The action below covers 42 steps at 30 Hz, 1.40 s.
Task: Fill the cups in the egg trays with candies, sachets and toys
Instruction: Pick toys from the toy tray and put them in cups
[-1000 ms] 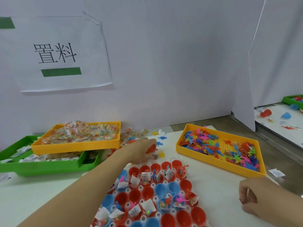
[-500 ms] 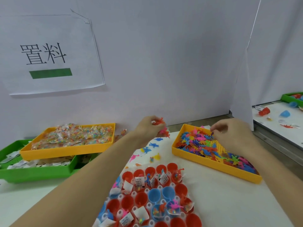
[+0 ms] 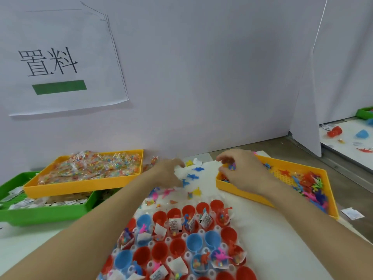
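Observation:
A clear egg tray (image 3: 240, 242) of red and blue cups lies at the bottom centre; several cups hold sachets, candy packs and small toys. My left hand (image 3: 168, 174) rests knuckles-up on the white cloth beyond the tray, among loose toys (image 3: 192, 176). Its fingers curl down and hide whatever is under them. My right hand (image 3: 242, 172) hovers over the left end of the yellow toy tray (image 3: 228, 186). Its thumb and fingers pinch a small blue toy (image 3: 232, 166). The candy tray (image 3: 80, 186) stands at the left, stacked on a green sachet tray (image 3: 46, 215).
A white partition wall with a paper sign (image 3: 60, 63) closes the back. A loose sachet (image 3: 352, 214) lies right of the toy tray. Beyond a divider at the far right, another table (image 3: 343, 146) carries a red cup and a blue cup.
My left hand has dropped from mid-air down to the cloth, and the red toys it held are out of sight. My right hand has shifted left along the toy tray to its left end.

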### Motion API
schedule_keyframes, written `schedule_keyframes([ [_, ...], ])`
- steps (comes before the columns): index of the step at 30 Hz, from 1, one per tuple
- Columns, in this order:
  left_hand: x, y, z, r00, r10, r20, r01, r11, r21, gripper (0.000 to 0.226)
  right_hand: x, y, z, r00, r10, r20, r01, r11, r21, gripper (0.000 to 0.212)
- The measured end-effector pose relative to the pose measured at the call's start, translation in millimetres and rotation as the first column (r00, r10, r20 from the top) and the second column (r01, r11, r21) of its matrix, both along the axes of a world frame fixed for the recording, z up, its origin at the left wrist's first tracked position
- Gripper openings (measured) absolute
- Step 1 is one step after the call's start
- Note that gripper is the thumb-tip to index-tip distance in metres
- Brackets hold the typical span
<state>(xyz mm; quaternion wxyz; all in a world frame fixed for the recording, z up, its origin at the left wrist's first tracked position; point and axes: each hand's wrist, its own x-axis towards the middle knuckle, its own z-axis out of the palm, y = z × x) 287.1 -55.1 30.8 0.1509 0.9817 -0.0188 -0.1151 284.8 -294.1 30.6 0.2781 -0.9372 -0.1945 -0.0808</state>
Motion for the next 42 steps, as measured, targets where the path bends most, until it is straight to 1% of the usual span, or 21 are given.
schedule_keyframes([
  [1, -4, 6, -4, 0.998, -0.028, -0.056, 0.030, 0.999, 0.040, 0.059, 3, 12, 1, 0.998, 0.049, -0.037, -0.050, 0.998, -0.029, 0.031],
  [3, -8, 8, -11, 0.997, -0.052, -0.052, 0.054, 0.998, 0.025, 0.059, 10, 36, 2, 0.989, 0.096, -0.115, -0.112, 0.985, -0.134, 0.045],
  [6, -8, 5, -16, 0.993, -0.085, 0.078, 0.087, 0.996, -0.021, 0.036, 22, 65, -1, 0.978, 0.087, -0.189, -0.159, 0.898, -0.410, 0.068],
  [7, -8, 4, -17, 0.990, -0.091, 0.111, 0.095, 0.995, -0.027, 0.028, 27, 71, -2, 0.974, 0.082, -0.212, -0.176, 0.866, -0.469, 0.072],
  [8, -9, 3, -18, 0.987, -0.092, 0.131, 0.097, 0.995, -0.030, 0.023, 30, 75, -3, 0.966, 0.078, -0.244, -0.193, 0.850, -0.490, 0.074],
  [10, -9, 4, -19, 0.984, -0.088, 0.154, 0.096, 0.994, -0.047, 0.020, 35, 80, -5, 0.951, 0.086, -0.296, -0.218, 0.868, -0.446, 0.064],
  [13, -7, 5, -21, 0.985, -0.039, 0.170, 0.057, 0.993, -0.103, 0.018, 39, 84, -9, 0.954, 0.101, -0.281, -0.212, 0.892, -0.399, 0.042],
  [18, -3, 5, -15, 0.954, 0.122, 0.273, -0.072, 0.980, -0.187, 0.008, 42, 85, -12, 0.967, 0.082, -0.241, -0.169, 0.916, -0.365, 0.028],
  [21, -3, 5, -11, 0.919, 0.229, 0.320, -0.160, 0.960, -0.228, 0.010, 38, 87, -9, 0.969, 0.077, -0.234, -0.166, 0.907, -0.388, 0.025],
  [26, -6, -10, 4, 0.863, 0.403, 0.306, -0.242, 0.860, -0.449, 0.004, 30, 85, -6, 0.966, 0.068, -0.251, -0.159, 0.918, -0.364, 0.032],
  [29, -5, -33, 17, 0.845, 0.451, 0.289, -0.230, 0.793, -0.564, 0.004, 28, 85, -4, 0.964, 0.072, -0.257, -0.169, 0.910, -0.380, 0.028],
  [31, -4, -56, 29, 0.849, 0.449, 0.280, -0.193, 0.755, -0.627, 0.005, 24, 87, -4, 0.966, 0.087, -0.242, -0.185, 0.887, -0.422, 0.019],
  [33, -3, -81, 40, 0.872, 0.399, 0.284, -0.138, 0.756, -0.640, 0.009, 16, 85, -3, 0.970, 0.104, -0.218, -0.202, 0.845, -0.496, 0.014],
  [35, -1, -103, 48, 0.908, 0.320, 0.271, -0.078, 0.764, -0.641, 0.008, 8, 80, 0, 0.974, 0.089, -0.209, -0.184, 0.849, -0.495, 0.005],
  [36, -1, -112, 51, 0.930, 0.276, 0.242, -0.053, 0.752, -0.658, 0.004, 3, 77, 3, 0.973, 0.093, -0.210, -0.188, 0.846, -0.499, 0.013],
  [37, -1, -118, 53, 0.949, 0.233, 0.211, -0.031, 0.738, -0.674, 0.004, 0, 74, 5, 0.974, 0.083, -0.212, -0.183, 0.838, -0.514, 0.026],
  [38, -2, -123, 54, 0.960, 0.200, 0.197, -0.015, 0.737, -0.676, 0.011, -6, 69, 8, 0.973, 0.113, -0.203, -0.207, 0.817, -0.537, 0.034],
  [39, -3, -126, 55, 0.960, 0.185, 0.210, 0.001, 0.748, -0.664, 0.017, -6, 63, 9, 0.973, 0.139, -0.183, -0.213, 0.843, -0.494, 0.035],
  [40, -6, -126, 56, 0.949, 0.191, 0.252, 0.021, 0.758, -0.652, 0.018, -4, 59, 9, 0.975, 0.142, -0.169, -0.198, 0.898, -0.392, 0.032],
  [41, -9, -125, 58, 0.923, 0.209, 0.322, 0.050, 0.766, -0.641, 0.017, -5, 56, 10, 0.978, 0.158, -0.136, -0.192, 0.938, -0.290, 0.025],
  [42, -13, -121, 61, 0.895, 0.229, 0.382, 0.077, 0.765, -0.639, 0.013, -3, 51, 10, 0.985, 0.135, -0.112, -0.155, 0.969, -0.195, 0.024],
])
